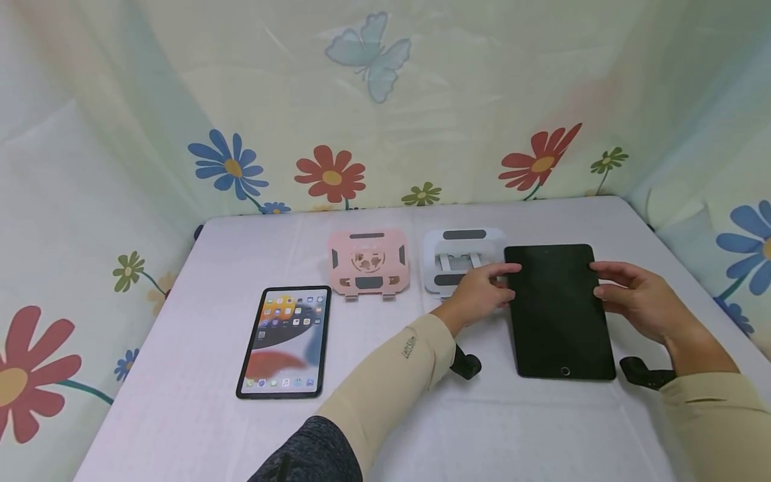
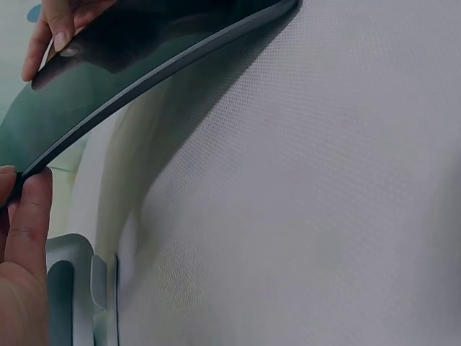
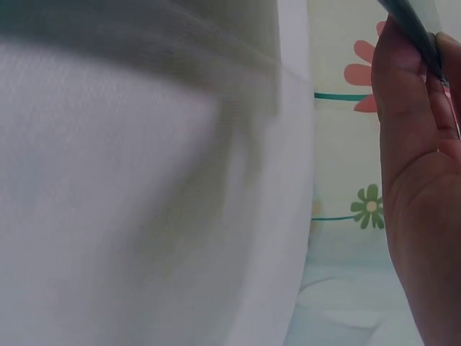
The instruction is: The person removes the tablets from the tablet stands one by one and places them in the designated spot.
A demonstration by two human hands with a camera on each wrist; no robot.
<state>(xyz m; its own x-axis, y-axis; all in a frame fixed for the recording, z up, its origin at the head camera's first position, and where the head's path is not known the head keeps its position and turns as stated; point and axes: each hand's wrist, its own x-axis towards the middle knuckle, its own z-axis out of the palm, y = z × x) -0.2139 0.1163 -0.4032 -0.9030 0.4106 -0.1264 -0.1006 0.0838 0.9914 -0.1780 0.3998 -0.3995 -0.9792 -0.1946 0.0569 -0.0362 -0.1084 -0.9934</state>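
Observation:
A tablet with a dark screen (image 1: 557,314) is tilted up off the table on the right, its far end raised. My left hand (image 1: 482,294) pinches its left edge near the far corner, thumb and fingers on opposite faces, as the left wrist view (image 2: 25,238) also shows. On the opposite edge my right hand (image 1: 641,301) pinches the tablet the same way; in the right wrist view only a sliver of the tablet (image 3: 414,32) shows between the fingers. Just behind my left hand lies a pale blue tablet stand (image 1: 464,244), partly covered by that hand.
Left of the pale blue stand is a pink folding stand (image 1: 369,262). A second tablet (image 1: 284,341) with a lit home screen lies flat on the left of the white-covered table (image 1: 181,415). A flowered curtain (image 1: 458,120) rises behind the table and at both sides.

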